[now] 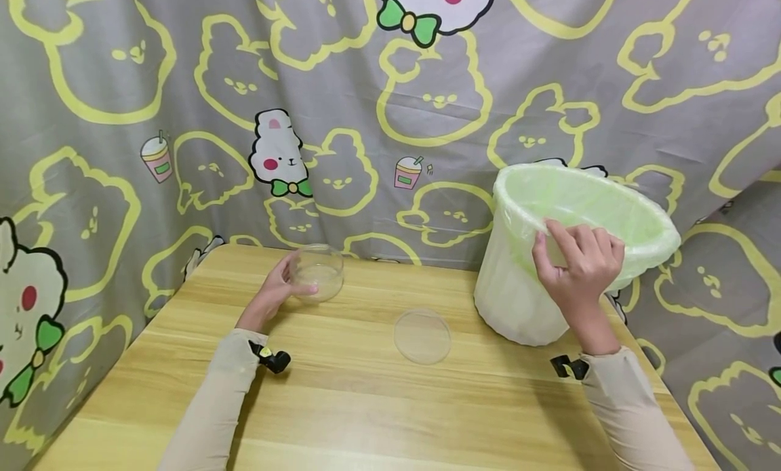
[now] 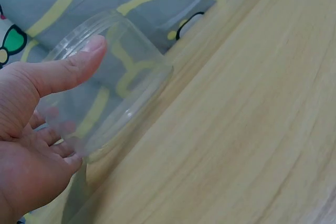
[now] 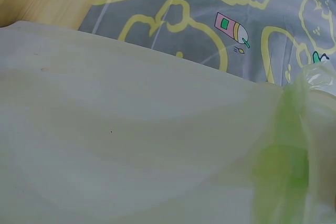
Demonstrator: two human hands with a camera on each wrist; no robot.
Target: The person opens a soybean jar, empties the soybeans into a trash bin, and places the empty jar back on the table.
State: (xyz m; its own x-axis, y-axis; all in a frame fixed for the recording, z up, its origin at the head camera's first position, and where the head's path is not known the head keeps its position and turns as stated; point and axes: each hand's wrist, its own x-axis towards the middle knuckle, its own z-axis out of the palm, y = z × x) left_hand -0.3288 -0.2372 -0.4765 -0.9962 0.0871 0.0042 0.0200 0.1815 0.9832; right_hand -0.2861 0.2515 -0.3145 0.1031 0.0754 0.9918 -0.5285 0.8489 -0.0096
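In the head view my left hand [image 1: 279,288] holds a clear round plastic container [image 1: 317,273] near the back left of the table. The left wrist view shows the thumb on the side of the clear container [image 2: 118,87] and several fingertips under or behind it. My right hand [image 1: 582,261] grips the near rim of a white bin [image 1: 518,288] at the right, its fingers at the edge of the pale green liner [image 1: 610,203]. The white bin wall [image 3: 131,135] fills most of the right wrist view, where the right hand is hardly visible.
A clear round lid [image 1: 422,337] lies flat on the wooden table [image 1: 342,403], between the container and the bin. A grey patterned curtain [image 1: 366,105] hangs behind and along the sides of the table. Small black wrist mounts sit on both sleeves.
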